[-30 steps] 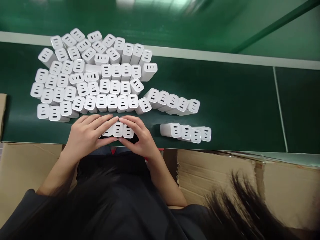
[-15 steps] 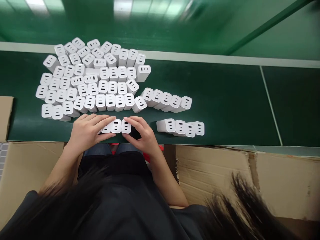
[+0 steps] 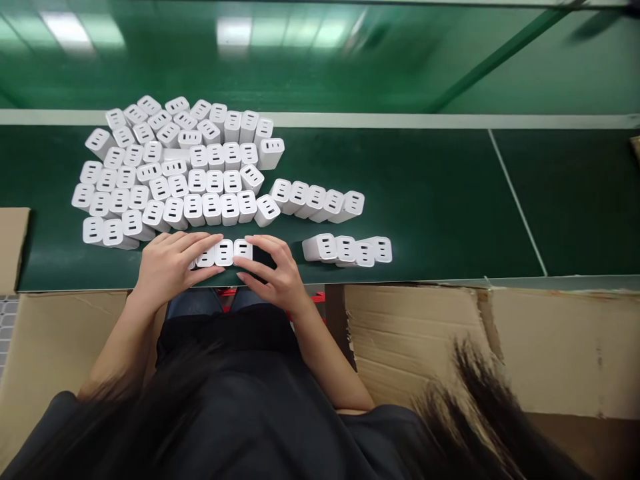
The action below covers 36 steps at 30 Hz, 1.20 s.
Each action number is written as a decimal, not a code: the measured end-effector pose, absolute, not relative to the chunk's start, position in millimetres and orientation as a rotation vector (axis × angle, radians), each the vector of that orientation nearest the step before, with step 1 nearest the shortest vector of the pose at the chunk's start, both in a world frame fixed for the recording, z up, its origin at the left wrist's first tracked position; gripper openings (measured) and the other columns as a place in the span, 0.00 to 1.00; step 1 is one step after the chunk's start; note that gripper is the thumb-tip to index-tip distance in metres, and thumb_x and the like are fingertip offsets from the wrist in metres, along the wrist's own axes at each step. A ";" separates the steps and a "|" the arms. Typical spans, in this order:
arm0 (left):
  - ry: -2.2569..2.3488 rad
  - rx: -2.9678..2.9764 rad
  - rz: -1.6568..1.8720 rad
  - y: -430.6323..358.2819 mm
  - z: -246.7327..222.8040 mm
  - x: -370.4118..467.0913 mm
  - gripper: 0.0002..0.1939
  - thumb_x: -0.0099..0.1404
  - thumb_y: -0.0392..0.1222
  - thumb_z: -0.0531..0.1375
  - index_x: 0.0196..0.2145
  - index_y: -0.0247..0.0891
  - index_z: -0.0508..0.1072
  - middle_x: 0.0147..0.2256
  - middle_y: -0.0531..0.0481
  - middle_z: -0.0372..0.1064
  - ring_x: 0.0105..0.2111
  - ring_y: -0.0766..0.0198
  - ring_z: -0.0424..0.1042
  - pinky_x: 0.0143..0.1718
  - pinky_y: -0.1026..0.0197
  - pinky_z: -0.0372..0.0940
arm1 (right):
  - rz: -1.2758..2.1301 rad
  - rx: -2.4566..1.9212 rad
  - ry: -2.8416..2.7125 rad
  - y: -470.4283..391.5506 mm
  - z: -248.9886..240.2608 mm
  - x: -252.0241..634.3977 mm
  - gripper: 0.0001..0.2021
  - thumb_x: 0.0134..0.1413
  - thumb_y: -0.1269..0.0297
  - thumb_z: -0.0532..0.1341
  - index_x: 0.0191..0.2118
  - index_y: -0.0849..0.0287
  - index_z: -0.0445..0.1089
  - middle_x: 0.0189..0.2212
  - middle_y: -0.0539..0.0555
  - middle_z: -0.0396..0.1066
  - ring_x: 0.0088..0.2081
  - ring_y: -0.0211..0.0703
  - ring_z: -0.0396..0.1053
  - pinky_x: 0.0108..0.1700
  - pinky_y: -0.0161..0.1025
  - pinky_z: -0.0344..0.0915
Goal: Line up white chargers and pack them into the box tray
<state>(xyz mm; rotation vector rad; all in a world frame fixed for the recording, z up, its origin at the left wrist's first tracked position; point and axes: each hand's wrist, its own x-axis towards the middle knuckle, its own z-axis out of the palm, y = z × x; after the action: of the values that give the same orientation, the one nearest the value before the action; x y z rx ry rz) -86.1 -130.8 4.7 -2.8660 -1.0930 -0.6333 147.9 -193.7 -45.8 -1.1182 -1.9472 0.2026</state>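
Note:
White USB chargers with slot-like ports stand in a short row at the table's near edge, between my hands. My left hand is closed around the left end of this row, its fingers behind and thumb in front, partly hiding the chargers there. In the row's middle a charger shows its ports upward. My right hand grips the rightmost charger, with fingertips at its far and near sides.
Beyond my hands, a large cluster of similar chargers covers the left part of the green table. A slanted line of chargers extends right from it. Several more chargers lean together right of my right hand. Cardboard lies at the left edge.
The view has shifted slightly. My right fingers have changed position on the rightmost charger, one now lying across its near corner. My left hand keeps its hold on the row.

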 end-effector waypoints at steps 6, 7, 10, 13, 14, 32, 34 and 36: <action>-1.053 -2.865 -0.681 -127.9 1.5 -89.2 0.24 0.64 0.55 0.64 0.56 0.48 0.71 0.44 0.49 0.79 0.38 0.56 0.77 0.35 0.57 0.63 | 0.169 -1.159 -1.996 -193.3 -48.0 146.2 0.09 0.64 0.67 0.60 0.46 0.49 0.75 0.53 0.54 0.72 0.58 0.45 0.65 0.58 0.47 0.70; -1.049 -2.866 -0.696 -127.3 0.7 -89.7 0.25 0.64 0.54 0.64 0.57 0.49 0.71 0.43 0.49 0.79 0.38 0.57 0.77 0.35 0.57 0.63 | 0.161 -1.165 -2.006 -192.5 -47.5 145.9 0.09 0.64 0.67 0.60 0.45 0.49 0.76 0.53 0.53 0.72 0.58 0.45 0.65 0.58 0.47 0.70; -1.043 -2.855 -0.730 -125.7 -1.2 -90.4 0.25 0.64 0.52 0.65 0.58 0.50 0.70 0.43 0.49 0.79 0.36 0.57 0.77 0.34 0.57 0.61 | 0.121 -1.187 -2.034 -190.2 -46.3 145.0 0.08 0.64 0.68 0.60 0.43 0.50 0.75 0.54 0.53 0.72 0.59 0.44 0.63 0.59 0.46 0.69; -1.012 -2.818 -0.701 -124.6 -1.6 -91.0 0.26 0.64 0.52 0.65 0.58 0.48 0.70 0.43 0.50 0.79 0.35 0.58 0.77 0.34 0.58 0.61 | 0.058 -1.194 -2.073 -192.1 -46.2 143.2 0.08 0.64 0.67 0.60 0.45 0.50 0.74 0.56 0.53 0.70 0.61 0.43 0.62 0.61 0.44 0.66; -1.003 -2.808 -0.684 -124.4 -1.4 -91.3 0.26 0.64 0.52 0.65 0.58 0.48 0.69 0.43 0.50 0.79 0.35 0.58 0.77 0.34 0.58 0.61 | 0.035 -1.203 -2.073 -194.6 -46.6 143.0 0.09 0.64 0.66 0.60 0.47 0.50 0.74 0.57 0.53 0.69 0.61 0.43 0.62 0.62 0.44 0.66; -0.983 -2.761 -0.718 -123.9 -2.2 -91.7 0.29 0.64 0.49 0.66 0.61 0.50 0.67 0.41 0.52 0.79 0.33 0.57 0.77 0.31 0.57 0.61 | -0.389 -2.093 -1.399 -222.8 -38.7 215.5 0.39 0.51 0.33 0.60 0.62 0.51 0.62 0.65 0.64 0.53 0.68 0.70 0.45 0.61 0.73 0.48; -0.982 -2.762 -0.713 -124.0 -1.9 -91.7 0.29 0.64 0.49 0.66 0.61 0.50 0.67 0.41 0.52 0.79 0.34 0.57 0.77 0.31 0.57 0.61 | -0.379 -2.123 -1.389 -218.0 -41.7 209.4 0.34 0.52 0.35 0.61 0.59 0.50 0.66 0.64 0.62 0.56 0.67 0.67 0.47 0.62 0.71 0.46; -0.977 -2.756 -0.714 -124.2 -0.9 -90.8 0.28 0.65 0.49 0.65 0.61 0.51 0.67 0.41 0.52 0.79 0.34 0.56 0.77 0.31 0.57 0.61 | -0.388 -2.146 -1.366 -214.5 -44.5 208.0 0.28 0.54 0.38 0.62 0.55 0.49 0.70 0.60 0.60 0.62 0.66 0.64 0.51 0.64 0.68 0.46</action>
<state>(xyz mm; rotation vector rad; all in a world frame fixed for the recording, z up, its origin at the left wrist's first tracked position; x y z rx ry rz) -90.8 -124.2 -0.9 -2.7564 -0.9773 -0.7136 208.0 -214.5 -44.5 -2.1463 -1.3663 -0.3876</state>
